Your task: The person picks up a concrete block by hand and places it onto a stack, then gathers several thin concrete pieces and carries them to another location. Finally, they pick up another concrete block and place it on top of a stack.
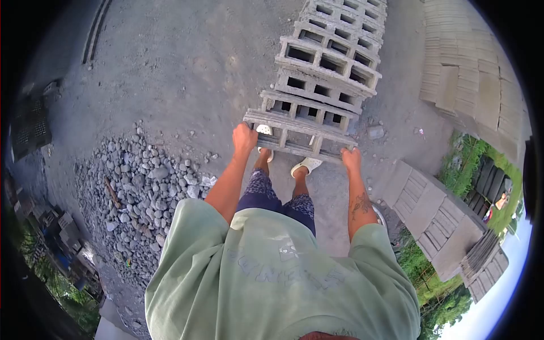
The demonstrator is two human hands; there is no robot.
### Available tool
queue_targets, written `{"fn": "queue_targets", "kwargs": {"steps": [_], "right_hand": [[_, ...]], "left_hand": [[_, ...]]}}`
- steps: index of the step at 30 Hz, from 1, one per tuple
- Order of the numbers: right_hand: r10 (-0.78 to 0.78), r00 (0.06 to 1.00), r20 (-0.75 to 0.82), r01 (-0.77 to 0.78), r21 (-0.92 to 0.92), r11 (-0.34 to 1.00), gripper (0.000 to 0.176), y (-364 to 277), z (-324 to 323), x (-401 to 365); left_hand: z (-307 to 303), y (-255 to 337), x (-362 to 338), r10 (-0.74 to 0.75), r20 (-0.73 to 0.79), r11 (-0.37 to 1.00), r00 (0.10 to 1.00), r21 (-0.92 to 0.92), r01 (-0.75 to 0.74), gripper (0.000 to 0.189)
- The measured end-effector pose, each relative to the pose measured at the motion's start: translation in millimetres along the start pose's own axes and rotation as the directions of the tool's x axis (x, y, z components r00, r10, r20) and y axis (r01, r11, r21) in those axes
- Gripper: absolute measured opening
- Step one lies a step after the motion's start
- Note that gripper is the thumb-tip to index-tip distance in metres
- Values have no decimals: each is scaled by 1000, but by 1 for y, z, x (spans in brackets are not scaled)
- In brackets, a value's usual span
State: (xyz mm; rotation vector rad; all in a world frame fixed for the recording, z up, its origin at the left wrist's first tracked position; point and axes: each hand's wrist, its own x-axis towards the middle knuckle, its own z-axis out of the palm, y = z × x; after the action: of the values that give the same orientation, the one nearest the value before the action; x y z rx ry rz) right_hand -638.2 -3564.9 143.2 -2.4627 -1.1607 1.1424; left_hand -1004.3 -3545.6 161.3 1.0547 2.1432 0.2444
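Observation:
A grey hollow concrete block (298, 136) spans the space between my hands, its square openings showing. My left hand (244, 137) is closed round its left end, and my right hand (351, 157) grips the right end. Just beyond it, a long row of similar hollow blocks (331, 63) stretches away toward the top of the view. The held block overlaps the nearest one in view; whether they touch is unclear. My feet, in white clogs (306, 165), are partly visible through and below the block.
A pile of grey stones (141, 192) lies on the left. At right are stacked blocks (433, 218) and, farther up, a larger stack (476, 85). A small stone piece (375, 132) lies right of the row. Dark crates (29, 129) stand far left.

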Motion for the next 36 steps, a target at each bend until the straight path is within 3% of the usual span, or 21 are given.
{"fn": "queue_targets", "kwargs": {"steps": [1, 7, 9, 10, 12, 13, 15, 16, 18, 19, 20, 22, 23, 25, 26, 29, 32, 36], "right_hand": [[19, 1000, 17, -20, 64, 998, 35, -6, 5, 12], [18, 998, -66, -24, -89, 996, 39, -13, 23, 82], [-115, 990, -77, 76, -390, 918, 46, -22, 22, 92], [-118, 990, -75, 80, -385, 919, 46, -21, 26, 97], [-128, 955, -268, 27, -352, 936, 56, -14, 31, 95], [-123, 956, -266, 23, -350, 936, 56, -5, 33, 92], [-292, 922, -255, 112, -547, 830, 60, 5, 31, 98], [-294, 918, -266, 108, -546, 831, 60, 2, 26, 99], [-73, 996, -59, 40, -442, 896, 64, -13, 15, 96], [-65, 995, -70, 28, -439, 898, 64, -21, 13, 93], [-56, 997, -45, 30, -446, 895, 61, -29, 13, 93], [-42, 999, -28, 25, -447, 894, 58, -38, 14, 94], [-44, 999, -7, 37, -430, 902, 54, -38, 15, 95], [-38, 999, 11, 39, -406, 913, 51, -34, 19, 99], [-56, 998, -42, 35, -387, 921, 48, -29, 25, 102], [-54, 996, -72, 25, -352, 936, 43, -22, 29, 106], [-81, 996, -40, 63, -336, 940, 42, -19, 20, 116], [-116, 993, -17, 106, -300, 948, 43, -20, 13, 112]], "left_hand": [[6, 7, 18, -6, 0, 1000, 1000, 20, 6, 23], [41, 30, 74, -34, 34, 999, 999, 44, 32, 26], [46, 40, 77, -74, 19, 995, 997, 69, 73, 26], [47, 45, 79, -73, 13, 995, 997, 72, 72, 26], [48, 51, 74, -90, -16, 995, 996, 35, 91, 26], [44, 51, 72, -90, -14, 995, 996, 40, 90, 26], [32, 59, 77, -141, 121, 990, 983, 42, 137, 38], [33, 57, 77, -130, 121, 991, 984, 37, 127, 38], [43, 49, 76, 98, -255, 977, 962, -157, -141, 55], [42, 51, 75, 109, -247, 976, 963, -157, -151, 55], [40, 55, 75, 250, -153, 967, 956, 89, -238, 59], [40, 63, 77, 434, 18, 776, 901, 500, -384, 61], [41, 63, 83, 441, 24, 771, 897, 501, -392, 61], [37, 64, 101, 602, 262, 501, 754, 612, -613, 55], [38, 65, 108, 603, 271, 494, 750, 612, -618, 55], [36, 69, 121, 484, 457, 570, 746, 483, -665, 23], [40, 70, 120, 553, 462, 460, 694, 525, -716, 15], [54, 65, 122, 553, 430, 504, 714, 510, -697, 15]]}}
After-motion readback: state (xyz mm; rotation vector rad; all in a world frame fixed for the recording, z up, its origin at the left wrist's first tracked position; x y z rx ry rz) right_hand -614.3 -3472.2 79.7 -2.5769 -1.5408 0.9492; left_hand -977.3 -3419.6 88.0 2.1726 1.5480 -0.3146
